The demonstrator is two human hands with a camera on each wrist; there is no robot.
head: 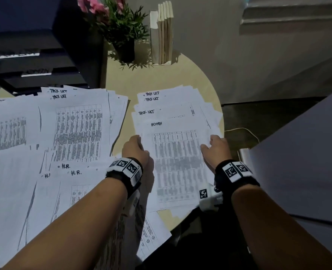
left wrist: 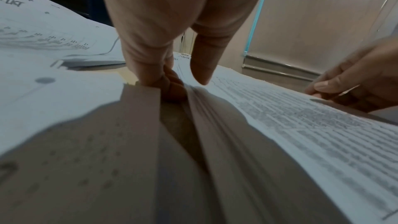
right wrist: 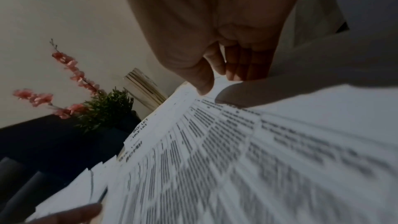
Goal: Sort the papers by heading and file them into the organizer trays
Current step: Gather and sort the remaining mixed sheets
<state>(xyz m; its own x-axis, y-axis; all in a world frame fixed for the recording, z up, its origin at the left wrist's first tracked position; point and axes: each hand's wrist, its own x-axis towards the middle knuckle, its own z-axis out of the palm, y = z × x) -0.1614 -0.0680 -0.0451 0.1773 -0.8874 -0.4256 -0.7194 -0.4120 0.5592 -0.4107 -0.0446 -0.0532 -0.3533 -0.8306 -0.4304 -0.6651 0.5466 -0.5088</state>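
Right now both hands flank the same stack of papers [head: 177, 145], the one topped by a sheet headed ADMIN with several TASK LIST sheets fanned out beyond it. The left hand [head: 135, 151] grips the stack's left edge: in the left wrist view its fingers [left wrist: 172, 81] are tucked under the sheets while the thumb [left wrist: 203, 67] points down over the top, not clearly pressing. The right hand [head: 215, 147] pinches the right edge, thumb [right wrist: 201, 81] on top and fingers curled beneath, and the paper bows up there. The stack's long axis runs from 6 to 12 o'clock, straight away from the person, so each hand sits at a long side, at 9 and 3 o'clock of the sheet, about equally near.

The black organizer trays [head: 38, 61] stand well apart at about 10 o'clock from the hands, with white labels on their fronts; one looks to read ADMIN. The left hand is the nearer one, so I judge that any filing move swings up and leftward over the other papers. Between the hands and the trays lies a wide loose spread of sheets [head: 50, 137], some headed TASK LIST, some H.R.

All of it rests on a round, pale wooden table [head: 161, 78]. At 12 o'clock stand a potted plant with pink flowers [head: 120, 24] and a row of upright books [head: 164, 34], against a plain wall.
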